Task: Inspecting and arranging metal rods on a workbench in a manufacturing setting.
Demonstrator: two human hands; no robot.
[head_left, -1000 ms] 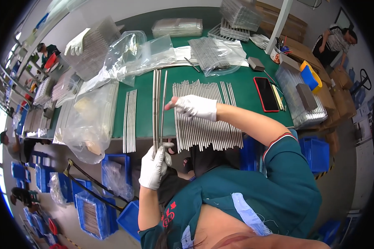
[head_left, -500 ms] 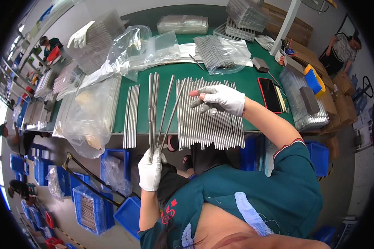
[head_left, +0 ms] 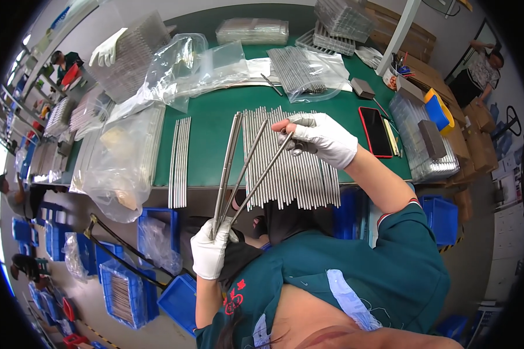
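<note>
My left hand [head_left: 208, 249], in a white glove, is closed around the lower ends of several thin metal rods [head_left: 229, 166], which fan upward over the table's front edge. My right hand [head_left: 315, 138] wears a white glove with bare or grey-stained fingertips. It pinches the upper end of one slanting rod [head_left: 264, 176], whose lower end stays in my left hand. Under and behind it lies a wide row of metal rods [head_left: 300, 183], side by side on the green table. A smaller group of rods [head_left: 179, 166] lies to the left.
Clear plastic bags [head_left: 119, 157] cover stacks at the left. More rods [head_left: 301, 70] lie under plastic at the back. A red-edged phone [head_left: 375, 132] and a plastic tray stack [head_left: 416, 139] are at the right. Blue crates [head_left: 128, 294] stand on the floor; other people are farther off.
My right hand has closed on the top of one rod, which now tilts further right. The bundle in my left hand has also leaned to the right.
</note>
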